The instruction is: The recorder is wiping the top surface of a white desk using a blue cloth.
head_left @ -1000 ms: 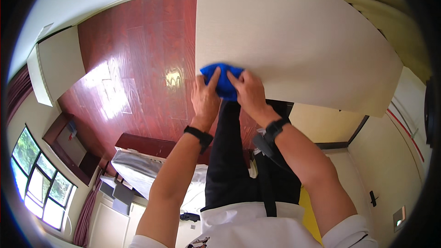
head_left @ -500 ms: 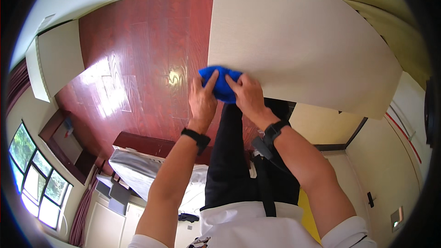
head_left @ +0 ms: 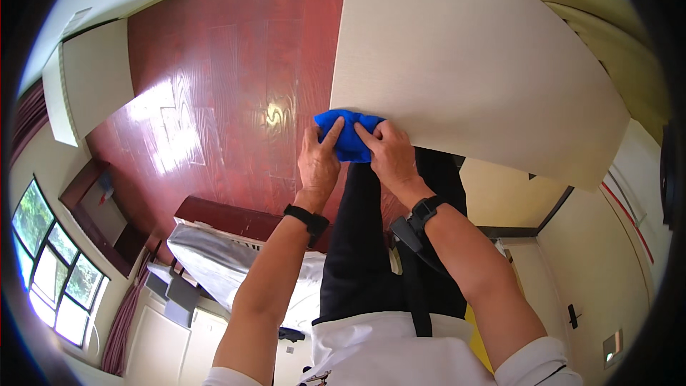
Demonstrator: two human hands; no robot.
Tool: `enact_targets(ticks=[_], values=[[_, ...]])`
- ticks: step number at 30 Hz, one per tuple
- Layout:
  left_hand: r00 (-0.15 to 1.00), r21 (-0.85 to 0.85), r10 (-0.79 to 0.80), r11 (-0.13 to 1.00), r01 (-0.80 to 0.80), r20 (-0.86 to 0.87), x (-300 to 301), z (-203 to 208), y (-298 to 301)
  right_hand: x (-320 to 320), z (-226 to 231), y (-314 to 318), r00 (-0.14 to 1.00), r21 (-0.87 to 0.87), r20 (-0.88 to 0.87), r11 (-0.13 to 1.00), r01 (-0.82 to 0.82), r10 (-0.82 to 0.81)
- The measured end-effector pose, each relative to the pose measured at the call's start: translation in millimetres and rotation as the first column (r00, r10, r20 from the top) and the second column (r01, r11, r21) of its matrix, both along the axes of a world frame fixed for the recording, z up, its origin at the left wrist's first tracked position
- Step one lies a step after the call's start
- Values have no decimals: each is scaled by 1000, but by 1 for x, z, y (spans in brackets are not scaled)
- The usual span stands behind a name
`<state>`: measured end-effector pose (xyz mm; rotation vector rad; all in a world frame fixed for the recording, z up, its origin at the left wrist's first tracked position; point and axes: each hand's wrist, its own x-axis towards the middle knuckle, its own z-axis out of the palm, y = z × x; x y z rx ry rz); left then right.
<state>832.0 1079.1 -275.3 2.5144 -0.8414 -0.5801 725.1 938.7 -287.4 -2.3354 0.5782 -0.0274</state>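
A bunched blue cloth (head_left: pixel 351 141) is held between both my hands at the near left corner of a pale beige tabletop (head_left: pixel 457 64). My left hand (head_left: pixel 319 164) grips its left side, index finger and thumb pressed on the fabric. On the right side my right hand (head_left: pixel 392 157) pinches the cloth the same way, close to the table's near edge. The two index fingers lean toward each other across the top of the cloth. What lies under the fabric is hidden.
Dark red wooden floor (head_left: pixel 236 50) stretches to the left of the table. A bed with a grey and white cover (head_left: pixel 207 257) stands at lower left, near a window (head_left: pixel 53 264). A white cabinet (head_left: pixel 96 78) is at far left, and olive curtains (head_left: pixel 607 43) hang at right.
The view has shifted slightly, so the table corner appears a little further right. Both hands keep their hold on the cloth, which sits slightly lower against the corner.
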Motion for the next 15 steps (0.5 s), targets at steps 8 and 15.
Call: enact_targets(ticks=[8,15], values=[[990,-95,-53,993,65,128,42,-6,-65,46,-8,-65,987,-85,121,990,116,-105],[994,105,-95,989,101,-60,-48,4,-47,-64,-3,-40,997,-13,-42,997,71,-72]])
